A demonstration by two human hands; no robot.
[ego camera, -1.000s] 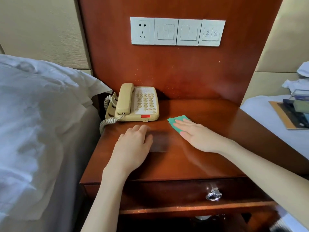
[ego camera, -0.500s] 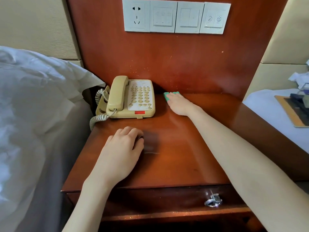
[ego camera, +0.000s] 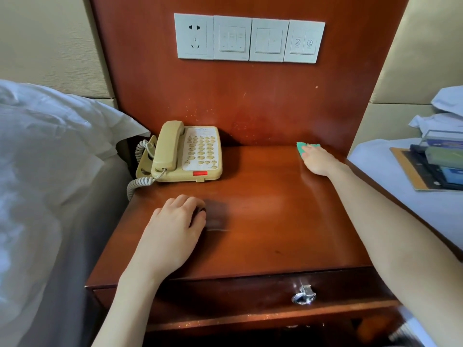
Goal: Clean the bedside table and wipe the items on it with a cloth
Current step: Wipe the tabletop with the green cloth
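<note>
The reddish wooden bedside table (ego camera: 263, 221) fills the middle of the view. A beige corded telephone (ego camera: 185, 154) stands at its back left, handset on the cradle. My right hand (ego camera: 318, 160) lies flat at the back right corner and presses a small green cloth (ego camera: 300, 146) onto the tabletop; only the cloth's far edge shows past my fingers. My left hand (ego camera: 175, 229) rests palm down on the front left of the top, fingers loosely bent, holding nothing.
A wooden back panel with a row of white switches and a socket (ego camera: 249, 38) rises behind the table. A bed with white linen (ego camera: 45, 171) borders the left. A second bed on the right carries a tray of dark items (ego camera: 436, 169). A metal drawer handle (ego camera: 303, 294) faces me.
My right hand has slid the green cloth from beside the telephone along the back edge to the back right corner. My left hand stays put.
</note>
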